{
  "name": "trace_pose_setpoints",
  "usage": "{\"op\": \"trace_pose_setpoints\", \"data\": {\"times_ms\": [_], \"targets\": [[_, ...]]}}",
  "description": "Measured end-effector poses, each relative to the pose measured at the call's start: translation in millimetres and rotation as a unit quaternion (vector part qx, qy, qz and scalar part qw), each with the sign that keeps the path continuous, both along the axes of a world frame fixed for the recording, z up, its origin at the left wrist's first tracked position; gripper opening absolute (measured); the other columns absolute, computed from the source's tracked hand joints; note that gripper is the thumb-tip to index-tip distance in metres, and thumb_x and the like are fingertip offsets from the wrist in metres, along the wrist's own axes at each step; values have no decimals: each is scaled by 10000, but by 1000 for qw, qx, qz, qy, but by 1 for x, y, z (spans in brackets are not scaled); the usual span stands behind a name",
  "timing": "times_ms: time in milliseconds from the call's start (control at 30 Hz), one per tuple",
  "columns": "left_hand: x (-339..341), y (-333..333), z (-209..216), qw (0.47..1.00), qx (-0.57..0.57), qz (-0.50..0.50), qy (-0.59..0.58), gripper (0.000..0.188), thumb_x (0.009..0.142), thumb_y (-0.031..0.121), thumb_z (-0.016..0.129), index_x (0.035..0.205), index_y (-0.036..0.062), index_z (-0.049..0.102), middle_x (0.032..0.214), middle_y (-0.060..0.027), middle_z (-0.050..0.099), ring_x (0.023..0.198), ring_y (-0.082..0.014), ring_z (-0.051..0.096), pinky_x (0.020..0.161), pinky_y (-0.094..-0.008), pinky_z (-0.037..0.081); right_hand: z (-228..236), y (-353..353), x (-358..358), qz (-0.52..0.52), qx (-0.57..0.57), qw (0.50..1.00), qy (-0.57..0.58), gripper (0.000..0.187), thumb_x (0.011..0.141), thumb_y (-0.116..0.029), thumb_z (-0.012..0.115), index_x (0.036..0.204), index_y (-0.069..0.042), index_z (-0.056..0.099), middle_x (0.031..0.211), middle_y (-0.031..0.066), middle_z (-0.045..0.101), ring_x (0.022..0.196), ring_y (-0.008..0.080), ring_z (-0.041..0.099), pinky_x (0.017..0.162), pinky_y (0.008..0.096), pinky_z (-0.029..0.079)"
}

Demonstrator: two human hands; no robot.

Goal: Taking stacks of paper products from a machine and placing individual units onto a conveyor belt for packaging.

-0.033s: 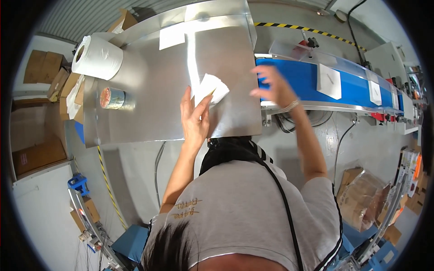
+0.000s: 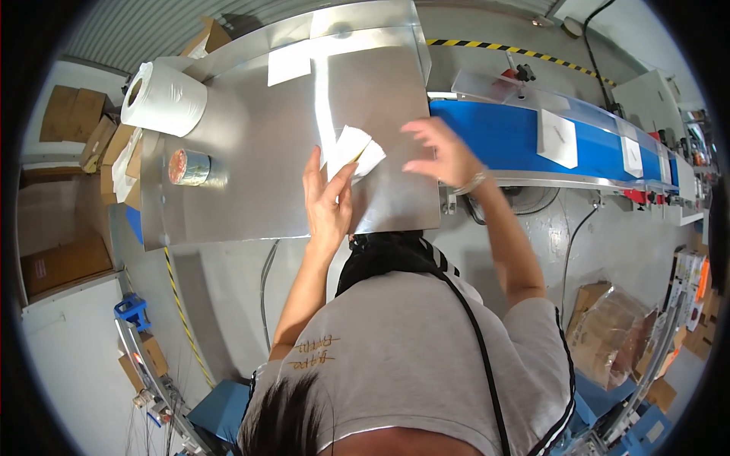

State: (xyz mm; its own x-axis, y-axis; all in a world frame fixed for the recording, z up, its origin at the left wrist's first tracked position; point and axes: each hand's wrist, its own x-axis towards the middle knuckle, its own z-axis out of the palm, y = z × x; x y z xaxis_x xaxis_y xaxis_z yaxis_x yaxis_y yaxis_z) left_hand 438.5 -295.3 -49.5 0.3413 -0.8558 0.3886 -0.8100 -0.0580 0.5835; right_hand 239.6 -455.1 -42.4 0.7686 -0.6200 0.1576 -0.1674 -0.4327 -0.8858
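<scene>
My left hand (image 2: 328, 199) is closed around a small stack of white paper pieces (image 2: 354, 152), held slanted above the steel table (image 2: 251, 178). They fan apart a little at the top, and the thumb presses on their near side. My right hand (image 2: 449, 152) is open, fingers spread and slightly blurred, over the table's right edge where the blue conveyor belt (image 2: 498, 137) begins. Nothing shows between its fingers. On the belt, to the right of that hand, lies a white flat piece (image 2: 557, 139) with a small grey mark, and another white piece (image 2: 631, 156) lies farther along.
A large white roll (image 2: 163, 99) stands at the table's far left, with a smaller roll of tape (image 2: 189, 166) nearer. A white sheet (image 2: 289, 67) lies toward the back. Clear guards (image 2: 566, 102) line the belt's far side. Cardboard boxes (image 2: 76, 114) are stacked at left.
My right hand has moved left, from over the belt's start to the table edge. The white pieces on the belt have shifted slightly right. My left hand stays nearly still.
</scene>
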Motion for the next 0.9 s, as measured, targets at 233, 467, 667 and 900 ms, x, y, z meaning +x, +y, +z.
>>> {"op": "trace_pose_setpoints", "data": {"times_ms": [233, 467, 667, 900], "targets": [[-2, -2, 12, 998, 12, -4, 67, 360, 755, -54, 625, 1043, 152, 686, 1400, -237, 353, 1235, -400, 405, 964, -433, 419, -21, 7, 53, 47, 96, 994, 14, 546, 721, -122, 785, 1187, -116, 499, 1157, 36, 504, 1049, 197, 515, 910, 338, 438], [4, -10, 18, 994, 39, -9, 101, 312, 764, 82, 709, 1069, 140, 675, 1326, -218, 449, 1221, -374, 425, 954, -423, 423, -31, -4, 44, 74, 33, 997, -2, 423, 761, -106, 745, 1122, -58, 531, 1143, 41, 520, 1067, 169, 506, 891, 292, 445], [28, -6, 6, 999, 19, 29, -14, 232, 846, 29, 608, 1051, 109, 681, 1059, -169, 620, 906, -297, 627, 761, -351, 514, -63, -47, -60, -192, 145, 970, 22, 229, 877, -214, 649, 1024, -57, 572, 797, -3, 574, 732, 62, 490, 636, 245, 440], [-3, -23, 17, 992, 29, -68, -98, 403, 707, -90, 586, 1022, 130, 705, 1019, -126, 618, 926, -285, 608, 775, -367, 509, -90, -147, -258, -533, -126, 795, 261, 452, 822, -425, 662, 1115, -84, 613, 919, 146, 664, 819, 329, 635, 732, 386, 509]]}}
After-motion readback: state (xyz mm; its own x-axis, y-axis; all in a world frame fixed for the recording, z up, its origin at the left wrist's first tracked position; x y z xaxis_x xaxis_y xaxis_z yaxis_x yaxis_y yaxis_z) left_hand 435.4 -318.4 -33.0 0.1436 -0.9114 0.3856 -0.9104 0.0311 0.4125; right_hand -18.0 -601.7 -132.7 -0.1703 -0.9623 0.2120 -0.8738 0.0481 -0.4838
